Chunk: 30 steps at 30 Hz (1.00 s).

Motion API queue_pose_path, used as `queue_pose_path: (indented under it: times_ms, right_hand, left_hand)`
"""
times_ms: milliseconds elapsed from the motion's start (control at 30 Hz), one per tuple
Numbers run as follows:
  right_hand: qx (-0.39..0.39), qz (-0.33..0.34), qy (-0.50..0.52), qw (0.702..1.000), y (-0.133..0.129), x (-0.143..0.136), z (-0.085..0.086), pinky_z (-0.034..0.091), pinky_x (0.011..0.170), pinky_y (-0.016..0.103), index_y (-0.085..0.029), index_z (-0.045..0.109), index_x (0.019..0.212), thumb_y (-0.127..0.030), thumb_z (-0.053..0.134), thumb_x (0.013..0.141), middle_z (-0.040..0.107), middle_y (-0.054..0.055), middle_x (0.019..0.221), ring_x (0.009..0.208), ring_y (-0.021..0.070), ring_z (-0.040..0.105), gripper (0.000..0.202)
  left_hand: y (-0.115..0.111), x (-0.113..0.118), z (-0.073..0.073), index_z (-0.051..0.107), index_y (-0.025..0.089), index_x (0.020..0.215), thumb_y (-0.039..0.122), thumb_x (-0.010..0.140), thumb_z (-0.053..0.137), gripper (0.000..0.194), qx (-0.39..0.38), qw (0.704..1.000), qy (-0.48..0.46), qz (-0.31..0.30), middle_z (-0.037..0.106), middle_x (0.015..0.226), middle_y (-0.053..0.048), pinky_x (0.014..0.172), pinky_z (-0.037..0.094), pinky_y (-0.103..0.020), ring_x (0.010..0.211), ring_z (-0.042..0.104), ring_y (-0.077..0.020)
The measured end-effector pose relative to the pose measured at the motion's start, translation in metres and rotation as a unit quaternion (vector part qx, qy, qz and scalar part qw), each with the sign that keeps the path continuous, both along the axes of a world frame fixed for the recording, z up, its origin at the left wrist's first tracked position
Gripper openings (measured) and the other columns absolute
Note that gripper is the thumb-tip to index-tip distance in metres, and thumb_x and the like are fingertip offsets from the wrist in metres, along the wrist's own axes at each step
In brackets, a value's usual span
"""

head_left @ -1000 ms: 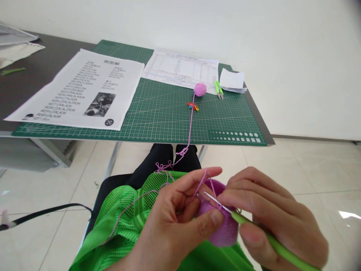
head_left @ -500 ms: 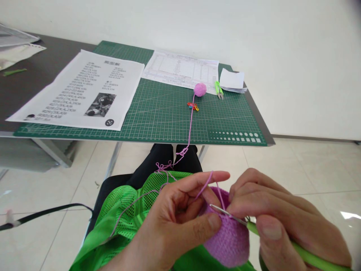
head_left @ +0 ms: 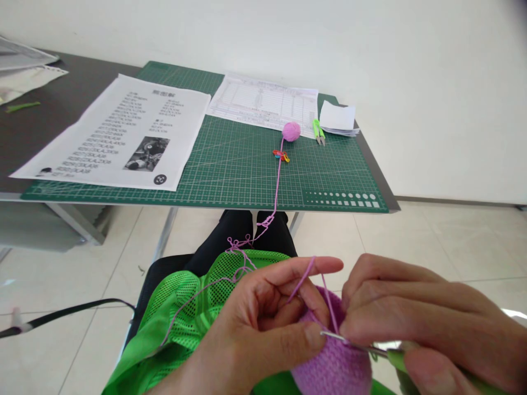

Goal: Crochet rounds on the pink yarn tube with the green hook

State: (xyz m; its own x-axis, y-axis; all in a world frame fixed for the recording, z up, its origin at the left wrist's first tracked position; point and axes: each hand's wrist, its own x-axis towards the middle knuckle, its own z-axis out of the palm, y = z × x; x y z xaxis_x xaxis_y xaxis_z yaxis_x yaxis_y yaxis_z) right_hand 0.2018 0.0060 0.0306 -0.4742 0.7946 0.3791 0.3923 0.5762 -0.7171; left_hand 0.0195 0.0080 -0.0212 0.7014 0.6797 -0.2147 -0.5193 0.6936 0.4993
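My left hand [head_left: 272, 323] pinches the rim of a purple crochet piece [head_left: 335, 367] between thumb and fingers. Its index finger is stretched out, with the purple yarn [head_left: 324, 291] looped over it and running down to the work. In my right hand [head_left: 428, 318] is a crochet hook [head_left: 366, 348] with a green handle; its metal tip lies at the piece's top edge, beside my left thumb. The fingers of my right hand also touch the rim. The lower part of the piece is cut off by the frame.
On the green cutting mat [head_left: 239, 164] lie a yarn ball [head_left: 291, 131], small coloured stitch markers [head_left: 281, 156], green thread snips [head_left: 318, 132], a printed sheet [head_left: 111, 126], a form [head_left: 263, 101] and white paper slips [head_left: 338, 117]. Loose yarn loops [head_left: 239, 244] rest over my lap.
Both hands, with the crochet piece and hook, have shifted slightly down and to the right. The hook now lies flatter, its tip closer to my left thumb.
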Motion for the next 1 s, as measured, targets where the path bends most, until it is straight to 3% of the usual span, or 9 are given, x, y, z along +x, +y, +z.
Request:
queue_pose_path:
  times_ms: [133, 267, 467, 633, 733, 800, 867, 1000]
  right_hand:
    - [-0.038, 0.042, -0.063, 0.996, -0.002, 0.01, 0.002, 0.054, 0.064, 0.016, -0.023, 0.063, 0.087, -0.04, 0.041, 0.101, 0.066, -0.006, 0.066, 0.061, 0.006, 0.061, 0.031]
    - [-0.024, 0.059, -0.093, 0.994, -0.006, 0.015, 0.001, 0.056, 0.067, 0.018, -0.023, 0.062, 0.095, -0.036, 0.045, 0.1, 0.066, -0.006, 0.069, 0.062, 0.0069, 0.061, 0.021]
    - [0.112, 0.013, -0.196, 0.974, -0.013, 0.012, 0.002, 0.056, 0.064, 0.02, -0.023, 0.062, 0.091, -0.027, 0.047, 0.099, 0.071, -0.005, 0.075, 0.068, 0.0092, 0.064, 0.017]
    - [0.231, -0.056, -0.229, 0.944, -0.006, -0.01, -0.003, 0.05, 0.051, 0.029, -0.019, 0.058, 0.064, -0.019, 0.052, 0.093, 0.064, -0.001, 0.057, 0.055, 0.0129, 0.057, 0.03]
    - [0.231, -0.072, -0.194, 0.951, 0.002, -0.025, -0.021, 0.04, 0.043, 0.032, -0.019, 0.053, 0.056, -0.016, 0.05, 0.092, 0.057, 0.0, 0.05, 0.049, 0.014, 0.051, 0.037]
    - [0.252, -0.09, -0.113, 0.957, 0.004, -0.031, -0.039, 0.042, 0.046, 0.031, -0.017, 0.052, 0.059, -0.012, 0.046, 0.093, 0.056, 0.0, 0.05, 0.047, 0.0117, 0.045, 0.035]
    - [0.319, -0.141, -0.026, 0.937, 0.004, -0.032, -0.057, 0.044, 0.048, 0.032, -0.013, 0.056, 0.066, -0.017, 0.044, 0.096, 0.056, 0.003, 0.053, 0.049, 0.0126, 0.048, 0.032]
    - [0.33, -0.161, 0.015, 0.93, -0.001, -0.028, -0.071, 0.053, 0.055, 0.033, -0.014, 0.058, 0.07, -0.025, 0.045, 0.099, 0.056, 0.002, 0.056, 0.055, 0.0137, 0.054, 0.033]
  left_hand:
    - [-0.003, 0.0, 0.004, 0.073, 0.023, 0.117, 0.012, 0.081, 0.076, 0.038, -0.024, 1.0, 0.002, 0.015, 0.064, 0.079, 0.002, 0.072, 0.044, -0.011, 0.074, 0.057, -0.0059]
    - [-0.009, -0.001, 0.007, 0.074, 0.027, 0.116, 0.014, 0.081, 0.076, 0.037, -0.025, 0.999, 0.022, 0.023, 0.065, 0.082, 0.002, 0.073, 0.046, -0.011, 0.074, 0.06, -0.0059]
    - [-0.017, 0.003, 0.007, 0.073, 0.038, 0.116, 0.019, 0.084, 0.072, 0.038, 0.054, 0.987, 0.135, 0.069, 0.069, 0.085, 0.002, 0.072, 0.05, -0.013, 0.073, 0.061, -0.0082]
    - [-0.024, 0.005, 0.006, 0.07, 0.038, 0.123, 0.023, 0.081, 0.071, 0.044, 0.183, 0.916, 0.316, 0.165, 0.072, 0.076, -0.001, 0.059, 0.057, -0.022, 0.068, 0.066, -0.0186]
    - [-0.029, 0.01, 0.008, 0.068, 0.037, 0.126, 0.027, 0.08, 0.073, 0.047, 0.191, 0.871, 0.399, 0.211, 0.075, 0.082, -0.003, 0.054, 0.057, -0.021, 0.068, 0.067, -0.0195]
    - [-0.031, 0.014, 0.009, 0.066, 0.04, 0.126, 0.028, 0.082, 0.072, 0.046, 0.17, 0.853, 0.423, 0.256, 0.074, 0.085, 0.0, 0.051, 0.053, -0.015, 0.067, 0.066, -0.0149]
    - [-0.032, 0.018, 0.008, 0.068, 0.042, 0.123, 0.025, 0.084, 0.071, 0.043, 0.124, 0.863, 0.4, 0.282, 0.071, 0.083, 0.003, 0.054, 0.05, -0.01, 0.067, 0.064, -0.0102]
    - [-0.026, 0.016, 0.005, 0.07, 0.038, 0.119, 0.018, 0.082, 0.074, 0.042, 0.009, 0.947, 0.236, 0.219, 0.067, 0.079, 0.004, 0.065, 0.049, -0.007, 0.066, 0.06, -0.0051]
